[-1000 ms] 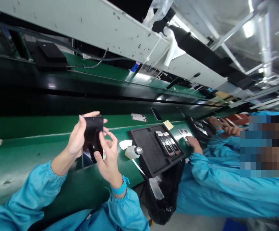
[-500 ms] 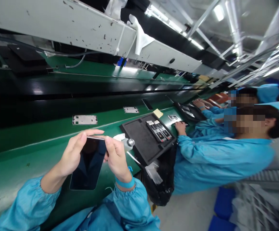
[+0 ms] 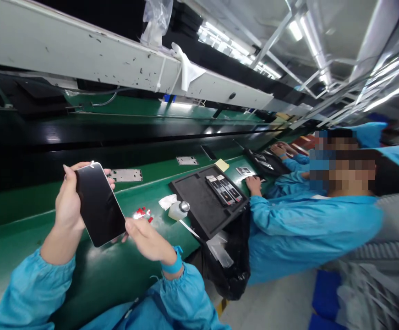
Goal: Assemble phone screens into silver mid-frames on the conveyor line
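A black-faced smartphone with a pale rim is held tilted above the green bench, its dark screen turned toward me. My left hand wraps its left side and back, with fingertips showing past the far right edge. At the lower right corner, my right hand pinches the phone between thumb and fingers. Just behind the phone lies a silvery phone frame, partly covered by my left fingers. Small red pieces are scattered on the bench beyond my right hand.
A bottle with a metal cap stands beside a crumpled white wipe. Right of it, a black foam tray holds boxed parts. Another frame lies farther along the bench. A co-worker in blue sits at the right; a black bag hangs between us.
The phone has turned from edge-on at its top to a leftward tilt and come up. My right hand has shifted from its upper corner to its lower right corner, uncovering the red pieces.
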The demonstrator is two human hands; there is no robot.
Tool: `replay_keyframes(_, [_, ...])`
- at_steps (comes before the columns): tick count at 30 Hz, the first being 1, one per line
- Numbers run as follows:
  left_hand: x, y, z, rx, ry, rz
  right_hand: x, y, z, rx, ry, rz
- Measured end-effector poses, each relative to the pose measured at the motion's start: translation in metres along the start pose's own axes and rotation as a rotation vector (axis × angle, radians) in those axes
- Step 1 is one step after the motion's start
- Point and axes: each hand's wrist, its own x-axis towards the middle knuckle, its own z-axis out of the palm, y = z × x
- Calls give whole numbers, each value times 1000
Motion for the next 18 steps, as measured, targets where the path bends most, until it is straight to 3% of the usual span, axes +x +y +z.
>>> replay_keyframes(3, [3,7,-3,-69,-11,-29,-6,6,3,47,-136,21])
replay_keyframes(7, [-1,2,-1,-91,-28,-32,-3,19,6,90,-66,95])
replay_keyframes(12, [-10,0,8,-93,38,-107,-7,26,25,82,10,77])
replay_keyframes(15, [-15,2,15,-88,93,-33,-6,32,34,120,12,37])
replay_keyframes(18, [-17,1,19,-42,139,11,2,41,35,160,48,118])
